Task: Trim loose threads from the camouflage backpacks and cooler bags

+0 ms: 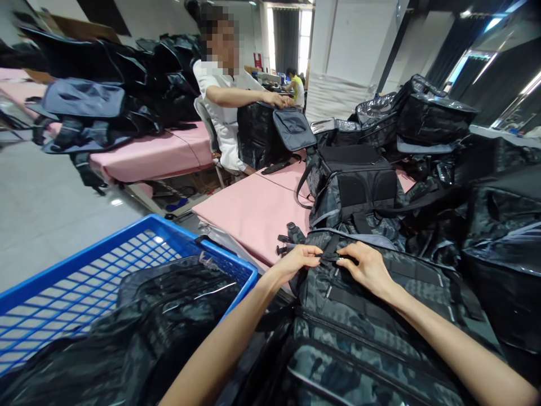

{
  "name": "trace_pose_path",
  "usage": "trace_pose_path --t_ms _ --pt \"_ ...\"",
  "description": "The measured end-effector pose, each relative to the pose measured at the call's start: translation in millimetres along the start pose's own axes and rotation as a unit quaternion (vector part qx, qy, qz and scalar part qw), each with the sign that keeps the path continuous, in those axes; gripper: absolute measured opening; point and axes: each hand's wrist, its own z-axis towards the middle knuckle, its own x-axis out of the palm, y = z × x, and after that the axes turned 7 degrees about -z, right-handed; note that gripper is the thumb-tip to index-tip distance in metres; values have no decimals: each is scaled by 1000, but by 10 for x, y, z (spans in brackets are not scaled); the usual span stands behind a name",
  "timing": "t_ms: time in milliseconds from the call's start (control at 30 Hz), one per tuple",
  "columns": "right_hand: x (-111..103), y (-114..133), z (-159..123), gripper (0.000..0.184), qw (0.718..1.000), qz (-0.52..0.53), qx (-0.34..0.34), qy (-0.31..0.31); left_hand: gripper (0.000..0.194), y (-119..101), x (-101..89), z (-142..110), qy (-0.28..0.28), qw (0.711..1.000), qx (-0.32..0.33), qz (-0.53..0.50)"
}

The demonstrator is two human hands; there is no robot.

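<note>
A dark camouflage backpack (380, 316) lies in front of me, its zipped pockets facing up. At its far left edge, my left hand (302, 262) pinches a short black strap (330, 248) between thumb and fingers. My right hand (366, 265) is closed on the same strap area from the other side, thumb and forefinger pressed together. The fingertips of both hands are a small gap apart. A black buckle (291, 232) on webbing hangs just beyond my left hand. What lies directly under the fingertips is partly hidden.
A blue plastic basket (147, 225) holding dark bags stands at left. Beyond my hands, another backpack (350, 175) sits on the pink-covered table (253, 208). More bags (435, 118) are heaped at right. Across the table a seated person (224, 101) handles a black bag (257, 135).
</note>
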Motion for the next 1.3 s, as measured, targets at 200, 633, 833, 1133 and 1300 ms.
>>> trace_pose_path --t_ms 200,633,833,1133,1300 --pt "-36 -87 112 19 992 -58 -112 -3 21 -65 -1 4 2 999 -14 52" --pt "-82 -112 150 13 996 65 -11 54 21 -76 -10 31 0 998 -21 57" --pt "-75 -38 141 11 992 89 -14 92 24 -60 -6 8 1 999 -22 44" --pt "-61 -12 104 15 998 48 8 45 24 -56 15 -19 -3 999 -20 36" --pt "-90 64 111 17 983 160 -5 94 24 -47 25 -20 -10 999 -6 33"
